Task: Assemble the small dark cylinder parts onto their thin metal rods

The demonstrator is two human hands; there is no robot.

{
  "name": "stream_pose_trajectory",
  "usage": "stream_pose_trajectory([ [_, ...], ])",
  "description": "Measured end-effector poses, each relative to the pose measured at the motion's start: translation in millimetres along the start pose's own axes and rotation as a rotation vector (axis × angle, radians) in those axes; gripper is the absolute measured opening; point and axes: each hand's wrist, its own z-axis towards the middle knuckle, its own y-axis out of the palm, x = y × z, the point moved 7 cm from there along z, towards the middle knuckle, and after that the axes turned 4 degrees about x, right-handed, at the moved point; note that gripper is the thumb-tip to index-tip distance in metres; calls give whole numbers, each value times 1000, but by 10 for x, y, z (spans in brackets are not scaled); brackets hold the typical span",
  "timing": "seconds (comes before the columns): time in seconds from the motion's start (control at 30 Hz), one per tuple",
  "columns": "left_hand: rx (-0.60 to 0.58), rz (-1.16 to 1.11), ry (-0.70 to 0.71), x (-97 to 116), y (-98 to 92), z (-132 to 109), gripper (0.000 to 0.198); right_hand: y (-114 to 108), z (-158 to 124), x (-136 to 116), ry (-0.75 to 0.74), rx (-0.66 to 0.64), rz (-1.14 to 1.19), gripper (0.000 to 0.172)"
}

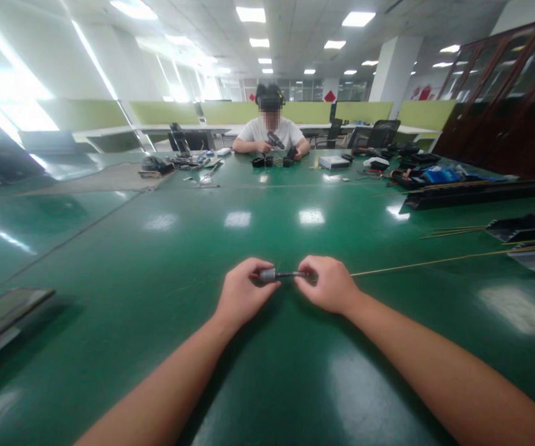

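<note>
Over the green table point(165, 260), both my hands meet on one small dark part point(280, 274) with a grey cylindrical end and a thin black shaft. My left hand point(243, 292) is closed round the grey end. My right hand point(327, 284) pinches the black shaft end. The part lies level between them, just above the tabletop. A thin brass-coloured rod point(434, 262) runs along the table from beside my right hand toward the right.
A person point(271, 133) sits at the far side with a dark tool and small black parts. Black trays point(476, 193) and more thin rods lie at the right. A flat panel point(2, 316) lies at the left edge. Wooden cabinets point(504, 93) stand at the far right.
</note>
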Motion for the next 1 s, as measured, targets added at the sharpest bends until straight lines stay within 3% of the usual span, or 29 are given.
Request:
stream_pose_trajectory([
  [0.33, 116, 88, -79, -70, -190, 61, 34, 49, -5, 107, 99, -36, -91, 11],
  [0.6, 25, -392, -352, -268, 5, 47, 47, 61, -2, 116, 93, -61, -89, 12],
  [0.7, 50, -466, -412, -274, -28, 27, 49, 62, -1, 108, 88, -64, -90, 12],
  [0.87, 130, -499, -459, -222, -366, 12, 56, 64, -8, 114, 96, -76, -93, 12],
  [1.0, 178, -238, -472, -230, -903, -169, 56, 56, -9, 114, 106, -104, -108, 14],
])
